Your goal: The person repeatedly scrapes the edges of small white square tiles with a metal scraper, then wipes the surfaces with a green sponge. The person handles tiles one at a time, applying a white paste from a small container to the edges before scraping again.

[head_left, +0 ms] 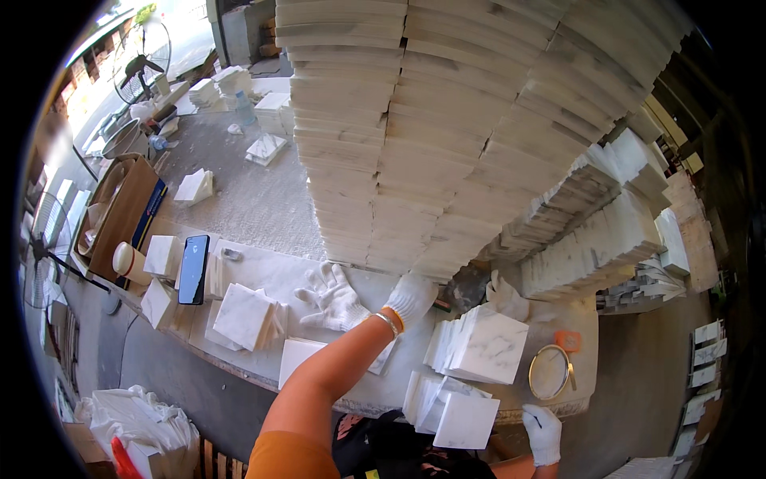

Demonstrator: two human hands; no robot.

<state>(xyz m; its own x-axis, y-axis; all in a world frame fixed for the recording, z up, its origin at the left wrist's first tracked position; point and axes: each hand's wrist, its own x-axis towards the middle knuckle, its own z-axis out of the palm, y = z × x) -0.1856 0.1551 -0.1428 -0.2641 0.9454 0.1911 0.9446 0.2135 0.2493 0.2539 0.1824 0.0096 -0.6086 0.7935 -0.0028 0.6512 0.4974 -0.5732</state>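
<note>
My left hand (412, 298), in a white knit glove with an orange cuff, reaches to the foot of a tall wall of stacked white marble tiles (343, 160). Its fingers are turned away and do not show clearly. A small dark object (442, 305) lies beside it. To its left an empty white glove (333, 300) rests on the table. My gloved right hand (543, 436) is low at the table's front edge, fingers curled; a small dark spot shows at them. Between the hands stand grey-veined marble tiles (487, 343), with more tiles (467, 420) in front.
A phone (193, 270) leans on tiles at the left, near a cup (131, 262) and a cardboard box (120, 211). A round metal-rimmed dish (549, 372) and an orange block (568, 342) lie at the right. Another glove (506, 297) lies behind the tiles. Fans stand far left.
</note>
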